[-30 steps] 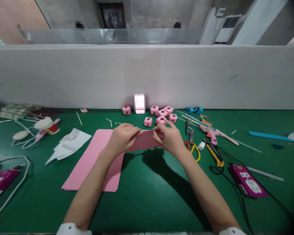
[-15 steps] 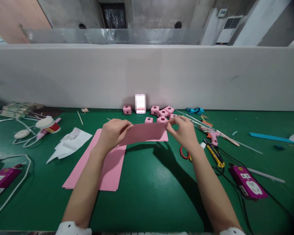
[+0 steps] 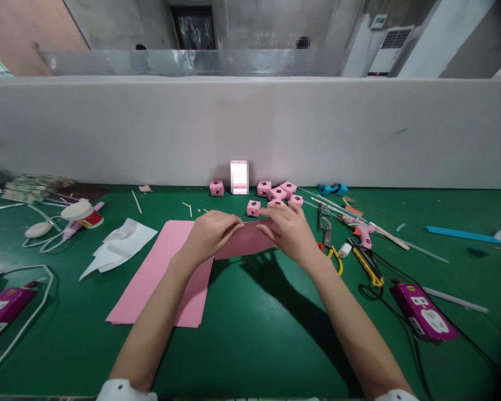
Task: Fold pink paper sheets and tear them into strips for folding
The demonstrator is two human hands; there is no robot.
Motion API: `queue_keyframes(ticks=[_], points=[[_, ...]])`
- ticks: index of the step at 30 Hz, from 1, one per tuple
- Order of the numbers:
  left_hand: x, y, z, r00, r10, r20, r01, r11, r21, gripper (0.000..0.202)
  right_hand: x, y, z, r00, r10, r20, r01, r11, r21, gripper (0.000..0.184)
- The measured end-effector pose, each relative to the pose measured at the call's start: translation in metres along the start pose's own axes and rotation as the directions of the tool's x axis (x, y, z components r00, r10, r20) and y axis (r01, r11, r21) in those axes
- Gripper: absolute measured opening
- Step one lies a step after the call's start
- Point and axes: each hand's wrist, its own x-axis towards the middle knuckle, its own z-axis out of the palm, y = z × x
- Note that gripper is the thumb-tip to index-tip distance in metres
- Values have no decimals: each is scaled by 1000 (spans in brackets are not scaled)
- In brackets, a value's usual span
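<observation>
A strip-like piece of pink paper (image 3: 246, 244) is held up above the table between both hands. My left hand (image 3: 215, 234) pinches its upper left edge between thumb and fingers. My right hand (image 3: 290, 231) has the right part of the paper between its thumb, in front, and its fingers, reaching over the top edge; the fingertips are partly hidden. Under my left forearm lies a stack of pink paper sheets (image 3: 194, 301). Just beyond the hands sit several pink paper cubes with dark diamond marks, among them a near cube (image 3: 253, 208).
A lit phone-like screen (image 3: 239, 177) leans on the white partition (image 3: 150, 133). To the right lie scissors (image 3: 337, 259), a yellow utility knife (image 3: 369, 267), a pink glue gun (image 3: 364, 234) and a purple power strip (image 3: 423, 312). Crumpled white paper (image 3: 123, 245) and a paper cup (image 3: 83, 214) are left.
My right hand has moved left and its fingers now reach over the paper's top edge. The left hand has shifted slightly right, and the paper is lower. More of the scissors shows.
</observation>
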Motion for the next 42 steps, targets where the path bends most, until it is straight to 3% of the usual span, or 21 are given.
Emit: queue_keyframes(ticks=[3, 7, 12, 23, 29, 32, 35, 39, 42], points=[[2, 6, 6, 999, 32, 7, -32, 998, 49, 24, -3, -7, 8, 996, -40, 78, 40, 999, 3, 15], [4, 20, 8, 998, 59, -16, -55, 981, 188, 21, -5, -13, 7, 994, -56, 98, 63, 995, -76, 20], [6, 32, 9, 995, 101, -4, -98, 976, 196, 17, -4, -19, 3, 988, -91, 124, 105, 988, -112, 19], [3, 7, 3, 998, -29, -55, 39, 980, 193, 16, -2, 0, -5, 997, -29, 70, 33, 997, -66, 18], [-2, -8, -8, 975, -185, -125, 208, 957, 201, 14, -2, 8, -18, 995, 67, 73, -66, 998, -26, 17], [-3, -18, -11, 950, -310, -34, 309, 950, -50, 15, -2, 11, -22, 983, 176, 49, -177, 984, 25, 14], [-4, -30, -8, 917, -377, 133, 398, 832, -386, 22, -2, 11, -23, 953, 302, -22, -299, 950, 94, 15], [-4, -43, 1, 868, -468, 163, 478, 703, -527, 33, 0, 9, -21, 896, 415, -161, -376, 899, 222, 18], [-3, -44, 7, 863, -475, 172, 471, 632, -616, 35, 1, 13, -17, 842, 498, -210, -405, 838, 365, 20]])
